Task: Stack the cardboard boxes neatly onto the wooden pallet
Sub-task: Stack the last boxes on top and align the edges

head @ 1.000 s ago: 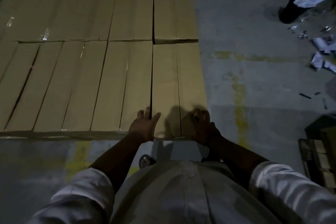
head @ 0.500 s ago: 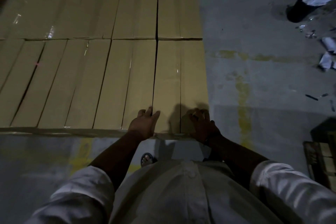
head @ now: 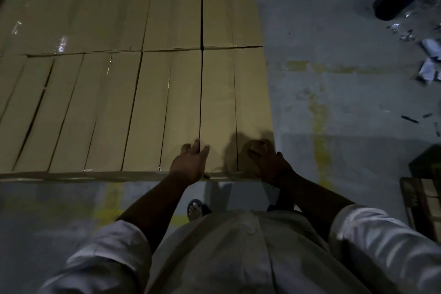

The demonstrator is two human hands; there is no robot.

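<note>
ok, i see left hand (head: 189, 164) and right hand (head: 267, 161) flat on the end box (head: 219, 102), fingers loose, gripping nothing.

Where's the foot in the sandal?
In the head view, the sandalled foot stands on the floor just below the cardboard boxes, under the left hand.
</note>
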